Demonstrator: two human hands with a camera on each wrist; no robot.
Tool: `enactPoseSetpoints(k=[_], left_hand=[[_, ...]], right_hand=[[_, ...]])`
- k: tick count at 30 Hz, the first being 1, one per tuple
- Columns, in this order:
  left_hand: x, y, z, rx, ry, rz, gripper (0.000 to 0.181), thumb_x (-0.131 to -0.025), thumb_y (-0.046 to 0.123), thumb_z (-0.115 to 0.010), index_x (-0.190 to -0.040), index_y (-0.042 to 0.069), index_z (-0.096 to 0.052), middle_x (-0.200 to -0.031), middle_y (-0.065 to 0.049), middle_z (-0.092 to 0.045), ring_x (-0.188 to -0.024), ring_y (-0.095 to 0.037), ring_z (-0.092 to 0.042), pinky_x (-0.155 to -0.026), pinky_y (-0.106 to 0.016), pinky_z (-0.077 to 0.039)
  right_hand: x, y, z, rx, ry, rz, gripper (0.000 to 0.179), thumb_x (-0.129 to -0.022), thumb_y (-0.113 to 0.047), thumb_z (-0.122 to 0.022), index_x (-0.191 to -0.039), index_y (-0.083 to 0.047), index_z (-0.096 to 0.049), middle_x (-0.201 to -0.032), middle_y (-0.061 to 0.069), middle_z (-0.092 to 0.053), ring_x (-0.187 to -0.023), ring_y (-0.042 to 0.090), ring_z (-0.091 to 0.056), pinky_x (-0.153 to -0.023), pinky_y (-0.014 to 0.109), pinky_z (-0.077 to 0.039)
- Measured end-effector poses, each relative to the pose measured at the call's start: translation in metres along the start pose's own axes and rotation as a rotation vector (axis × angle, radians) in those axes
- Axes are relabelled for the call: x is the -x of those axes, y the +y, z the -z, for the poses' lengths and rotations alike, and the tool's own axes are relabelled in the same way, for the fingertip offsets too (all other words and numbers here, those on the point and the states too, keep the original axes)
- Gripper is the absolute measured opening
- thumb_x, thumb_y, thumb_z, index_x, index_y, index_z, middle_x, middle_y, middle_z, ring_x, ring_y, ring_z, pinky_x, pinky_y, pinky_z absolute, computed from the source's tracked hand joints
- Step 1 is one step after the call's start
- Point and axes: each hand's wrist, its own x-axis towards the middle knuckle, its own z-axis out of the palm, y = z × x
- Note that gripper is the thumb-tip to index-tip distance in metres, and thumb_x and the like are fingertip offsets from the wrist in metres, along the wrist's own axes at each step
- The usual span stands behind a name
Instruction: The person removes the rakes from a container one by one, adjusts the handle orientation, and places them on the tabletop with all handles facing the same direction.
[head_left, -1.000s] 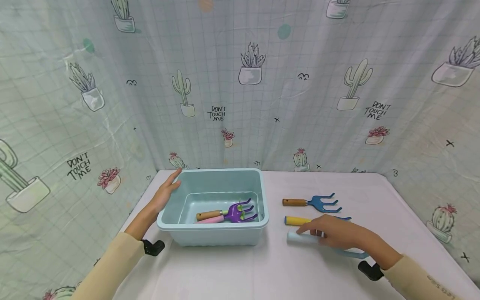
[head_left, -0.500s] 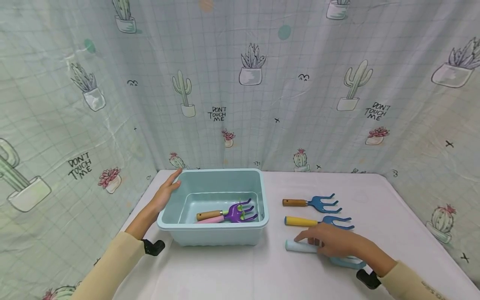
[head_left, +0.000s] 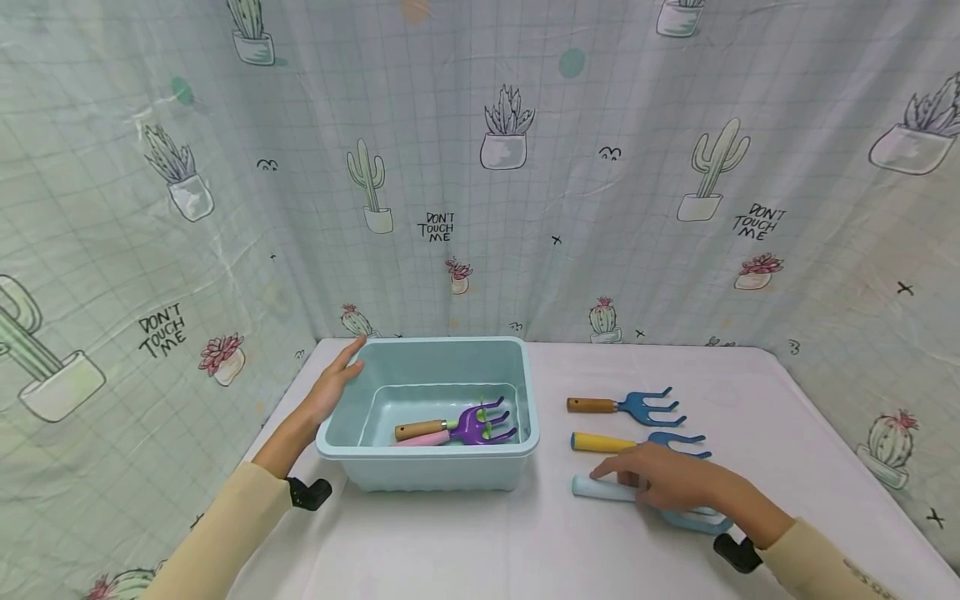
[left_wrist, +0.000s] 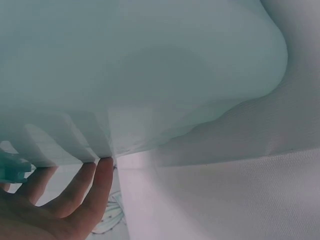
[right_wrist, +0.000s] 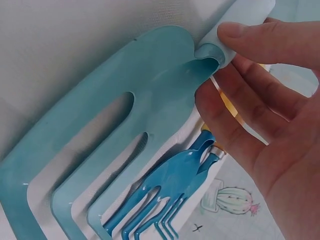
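Curtain (head_left: 480,167): I see cactus-print sheeting hung behind and beside the table.
Table (head_left: 465,550): white cloth, carrying the tub.
Tub (head_left: 427,462): pale blue, with two small rakes (head_left: 457,429) inside.
Left hand (head_left: 330,390): my fingers straight, flat against the tub's left wall.
Right hand (head_left: 667,483): right of the tub, fingers curling around the fork (head_left: 600,489).
Fork: light blue, flat on the table, nearest me; two blue forks (head_left: 637,425) beyond it.

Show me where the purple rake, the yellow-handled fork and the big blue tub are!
purple rake (head_left: 474,427), head view, on its purple head inside the tub.
yellow-handled fork (head_left: 596,442), head view, on its yellow handle.
big blue tub (head_left: 427,453), head view, on its near rim.
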Motion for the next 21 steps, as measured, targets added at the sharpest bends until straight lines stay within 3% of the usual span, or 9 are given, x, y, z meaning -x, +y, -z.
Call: enactPoseSetpoints(k=[21], left_hand=[[-0.001,-0.001,0.000,-0.010,0.002,-0.008,0.059,-0.114,0.029,-0.027,-0.168,0.024,-0.003,-0.176,-0.015,0.000,-0.159,-0.047,-0.013,-0.122,-0.067,-0.027]], right_hand=[[-0.013,0.006,0.004,-0.074,-0.052,0.013,0.059,-0.085,0.001,-0.073,-0.127,-0.040,-0.069,-0.103,-0.017,-0.070,-0.090,0.003,-0.059,-0.085,0.033,-0.056]])
